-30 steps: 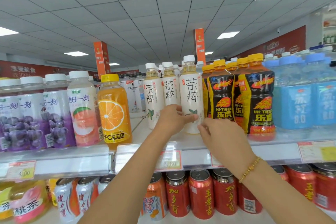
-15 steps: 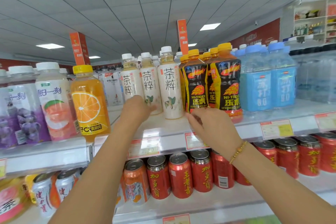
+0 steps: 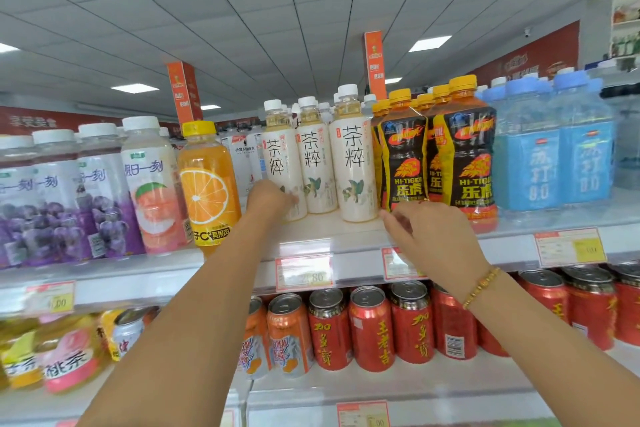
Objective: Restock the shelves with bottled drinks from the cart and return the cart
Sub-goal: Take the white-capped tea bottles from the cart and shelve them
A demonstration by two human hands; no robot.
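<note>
On the upper shelf [image 3: 339,236], your left grip [image 3: 272,199] is resting against the lower front of the leftmost cream tea bottle [image 3: 282,152], fingers lying across its label; I cannot tell whether they are wrapping round it. That bottle is standing upright, with two more tea bottles [image 3: 353,156] lining up to the right of the grip and an orange juice bottle [image 3: 207,184] standing just to its left. Your right grip [image 3: 433,239] is hovering in front of the shelf's edge, fingers loosely half-curled and holding nothing. Just above it, black-and-yellow energy bottles [image 3: 403,156] are standing, with blue bottles [image 3: 530,166] sitting further to its right. Below both grips, red cans [image 3: 370,329] are filling the lower shelf [image 3: 381,381]. A gold bracelet [image 3: 481,288] is circling your right wrist.
</note>
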